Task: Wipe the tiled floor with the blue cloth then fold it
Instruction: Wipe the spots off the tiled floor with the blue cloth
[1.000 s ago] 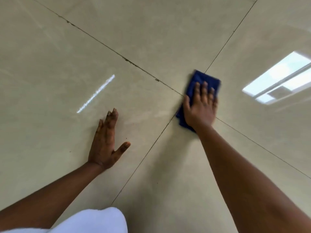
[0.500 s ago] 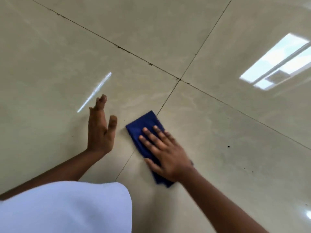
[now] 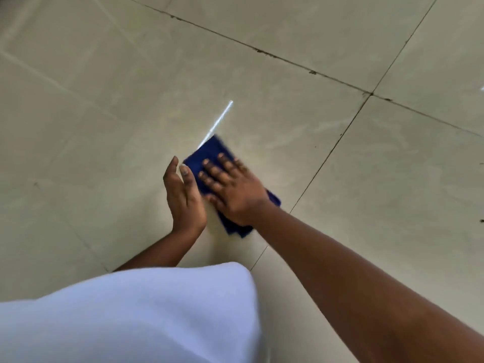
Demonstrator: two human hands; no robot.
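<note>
Head view of the wiping step. The right hand [image 3: 234, 191] lies flat on the blue cloth [image 3: 209, 153], fingers spread and straight rather than curled, so that its grip is a broad press: this spreads the load over the pad and keeps the whole face of it on the floor [image 3: 366, 205]. The cloth, already doubled into a compact pad, sits on the tile left of the near grout line [image 3: 324, 163], with one corner showing past the fingertips and another beneath the wrist. The left hand [image 3: 183, 195] stands on edge just beside the cloth, fingers straight and thumb loose, holding nothing; whether it touches the cloth cannot be told. It probably serves as a prop for the leaning body or as a stop for the stroke. A white garment [image 3: 131, 315] fills the lower left. Dark specks along the far grout lines suggest wiping is unfinished; folding has not begun.
</note>
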